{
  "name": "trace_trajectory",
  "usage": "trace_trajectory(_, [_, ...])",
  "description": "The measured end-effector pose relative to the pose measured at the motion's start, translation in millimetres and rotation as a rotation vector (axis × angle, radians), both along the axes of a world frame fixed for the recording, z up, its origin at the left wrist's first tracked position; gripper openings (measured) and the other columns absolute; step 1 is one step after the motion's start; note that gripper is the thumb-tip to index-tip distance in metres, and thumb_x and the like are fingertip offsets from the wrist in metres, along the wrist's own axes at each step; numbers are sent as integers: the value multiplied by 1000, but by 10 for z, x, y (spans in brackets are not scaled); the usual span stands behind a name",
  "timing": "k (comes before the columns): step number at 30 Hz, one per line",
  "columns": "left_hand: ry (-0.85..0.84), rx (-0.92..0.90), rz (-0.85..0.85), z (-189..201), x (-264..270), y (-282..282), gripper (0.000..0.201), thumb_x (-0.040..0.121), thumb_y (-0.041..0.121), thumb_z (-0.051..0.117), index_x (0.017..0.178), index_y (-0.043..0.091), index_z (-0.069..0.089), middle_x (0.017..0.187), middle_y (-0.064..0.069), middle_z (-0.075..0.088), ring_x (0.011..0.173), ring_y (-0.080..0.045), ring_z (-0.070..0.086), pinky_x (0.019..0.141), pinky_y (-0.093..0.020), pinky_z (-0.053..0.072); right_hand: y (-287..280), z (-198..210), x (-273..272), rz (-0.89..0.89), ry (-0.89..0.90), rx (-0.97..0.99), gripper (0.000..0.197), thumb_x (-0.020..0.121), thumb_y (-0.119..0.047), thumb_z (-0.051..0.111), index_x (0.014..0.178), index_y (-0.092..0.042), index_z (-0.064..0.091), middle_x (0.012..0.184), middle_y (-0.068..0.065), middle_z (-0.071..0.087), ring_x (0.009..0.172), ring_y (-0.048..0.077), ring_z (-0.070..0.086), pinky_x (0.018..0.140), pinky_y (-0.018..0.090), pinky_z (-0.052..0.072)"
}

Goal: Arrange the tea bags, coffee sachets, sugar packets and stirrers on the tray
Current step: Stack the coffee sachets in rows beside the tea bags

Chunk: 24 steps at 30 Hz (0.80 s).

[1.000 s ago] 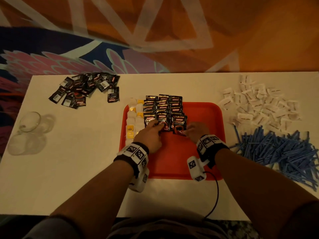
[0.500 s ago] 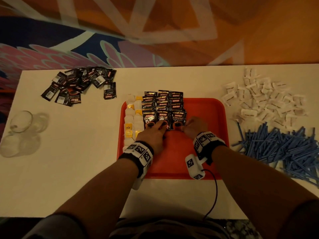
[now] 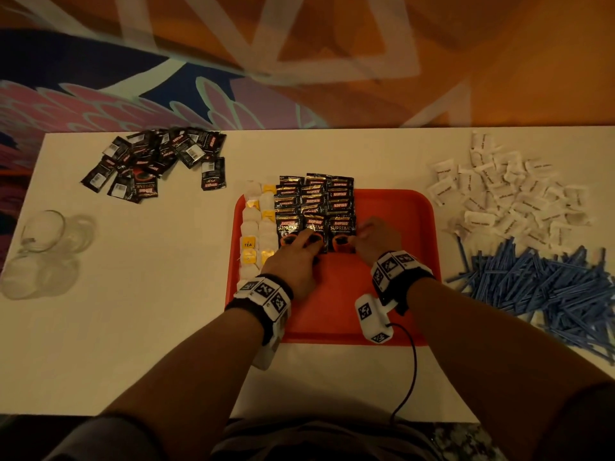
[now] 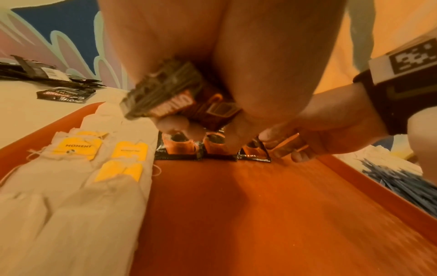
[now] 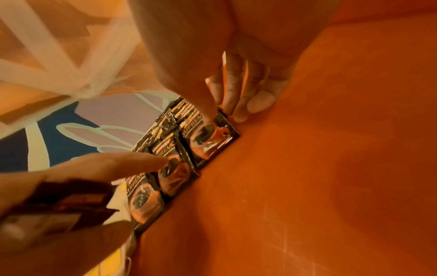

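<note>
A red tray [image 3: 392, 294] holds two columns of white tea bags [image 3: 256, 227] at its left and three columns of black coffee sachets [image 3: 314, 201] beside them. My left hand [image 3: 301, 242] grips a stack of spare coffee sachets [image 4: 163, 93] in the palm, and its index finger [image 5: 118, 164] touches the middle sachet of the nearest row. My right hand [image 3: 371, 239] pinches the right-hand sachet of that row [image 5: 210, 142], thumb on top and curled fingers along its right edge. The tray's right half is bare.
A loose pile of coffee sachets [image 3: 156, 164] lies at the table's back left, with clear glass cups [image 3: 43, 247] at the left edge. White sugar packets [image 3: 509, 201] and blue stirrers [image 3: 545, 287] are heaped right of the tray. A cable trails from my right wrist.
The right-hand sachet of the nearest row, lower and askew a second ago, now lines up with its two neighbours. Both hands shifted only slightly and stay at that row.
</note>
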<state>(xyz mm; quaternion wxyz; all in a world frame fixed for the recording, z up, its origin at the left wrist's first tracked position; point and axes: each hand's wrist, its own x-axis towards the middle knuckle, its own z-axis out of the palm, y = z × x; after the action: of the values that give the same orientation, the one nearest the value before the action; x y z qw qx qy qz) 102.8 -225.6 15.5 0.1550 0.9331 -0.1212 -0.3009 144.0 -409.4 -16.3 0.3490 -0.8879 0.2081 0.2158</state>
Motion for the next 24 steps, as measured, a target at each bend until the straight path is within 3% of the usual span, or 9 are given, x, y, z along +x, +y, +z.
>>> trace_trajectory(3, [-4, -203, 273, 77, 15, 8, 55, 91, 12, 57, 145, 16, 46, 143, -5, 39, 122, -23, 51, 98, -24, 41, -41, 72, -12, -22, -9, 1, 30, 85, -28, 73, 108, -16, 59, 101, 0, 66, 87, 10, 55, 53, 13, 31])
trace_trajectory(5, [42, -354, 582, 149, 42, 8, 35, 97, 15, 51, 131, 15, 58, 117, -7, 58, 98, -20, 60, 83, -24, 47, -64, 133, -15, -35, -16, 15, 26, 85, -28, 71, 106, -17, 59, 103, 0, 65, 88, 10, 55, 54, 14, 32])
trace_trajectory(7, [178, -562, 892, 216, 61, 10, 25, 100, 13, 45, 119, 14, 61, 84, -5, 66, 74, -22, 66, 69, -35, 57, -61, 219, -28, -10, -24, 23, 24, 86, -30, 70, 104, -19, 60, 103, -2, 64, 86, 9, 55, 54, 15, 32])
trace_trajectory(9, [335, -794, 1097, 275, 58, 37, 22, 101, 5, 45, 118, 9, 59, 79, -9, 68, 74, -28, 71, 81, -51, 60, -37, 318, -50, 55, -48, 51, 23, 86, -34, 69, 102, -20, 60, 99, -5, 65, 85, 8, 57, 58, 17, 36])
trace_trajectory(15, [287, -1007, 1199, 418, -1, 108, 24, 86, 13, 76, 109, 12, 69, 103, -14, 75, 95, -35, 73, 88, -59, 56, 137, 802, -194, 233, 24, 544, 19, 85, -32, 72, 95, -17, 65, 90, 2, 70, 78, 14, 66, 63, 24, 52])
trace_trajectory(18, [201, -989, 1200, 424, -46, 81, 43, 73, 29, 86, 109, 14, 70, 100, -9, 77, 95, -32, 73, 91, -57, 56, 227, 920, -276, 271, 25, 620, 17, 80, -19, 79, 89, -16, 66, 81, 1, 70, 71, 13, 67, 65, 26, 55])
trace_trajectory(20, [155, -984, 1192, 441, -72, 54, 36, 76, 32, 85, 104, 14, 72, 97, -9, 77, 95, -33, 73, 90, -55, 56, 260, 943, -325, 267, -31, 594, 17, 77, -14, 81, 82, -16, 66, 71, -2, 68, 63, 12, 64, 66, 30, 54])
trace_trajectory(22, [105, -965, 1216, 491, -99, 29, 32, 82, 41, 79, 101, 16, 73, 93, -7, 77, 91, -30, 73, 78, -42, 58, 268, 961, -350, 217, -127, 531, 18, 76, -13, 81, 76, -20, 64, 65, -5, 64, 63, 12, 62, 67, 31, 53])
trace_trajectory(24, [95, -920, 1278, 555, -135, 12, 52, 81, 64, 70, 97, 15, 73, 82, -2, 75, 71, -23, 69, 60, -32, 48, 267, 988, -359, 149, -253, 479, 23, 77, -12, 80, 72, -26, 63, 69, -6, 64, 66, 10, 61, 65, 29, 51])
